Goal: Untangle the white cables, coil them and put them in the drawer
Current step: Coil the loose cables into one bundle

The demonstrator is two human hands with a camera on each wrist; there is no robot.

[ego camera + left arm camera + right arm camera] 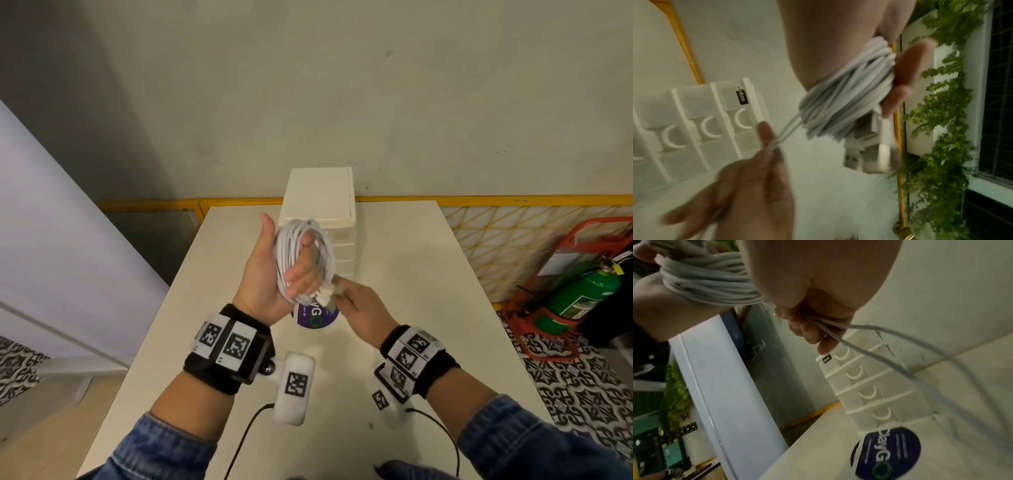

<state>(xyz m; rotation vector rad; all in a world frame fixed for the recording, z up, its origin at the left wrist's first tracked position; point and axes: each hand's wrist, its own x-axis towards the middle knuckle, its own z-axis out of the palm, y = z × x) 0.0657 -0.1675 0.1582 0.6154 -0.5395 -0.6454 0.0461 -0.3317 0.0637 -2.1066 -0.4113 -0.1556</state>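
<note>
Above the middle of the table, the white cables (305, 260) are wound in many loops around the fingers of the left hand (274, 274), which is raised with the palm up and the thumb standing free. Its fingers are curled through the coil and hold it. Two white USB plugs (865, 155) hang at the low side of the coil. The right hand (359, 308) pinches the loose strands between thumb and fingers, just beside the coil.

I judge that the coiling is almost finished: only short ends are left to wind in. After this the drawer must be opened and the coil put inside.

The white plastic drawer tower (322, 212) stands behind the hands, all drawers closed. The cream table (428, 308) has open room at both sides, with a round purple sticker (317, 318) under the hands
</note>
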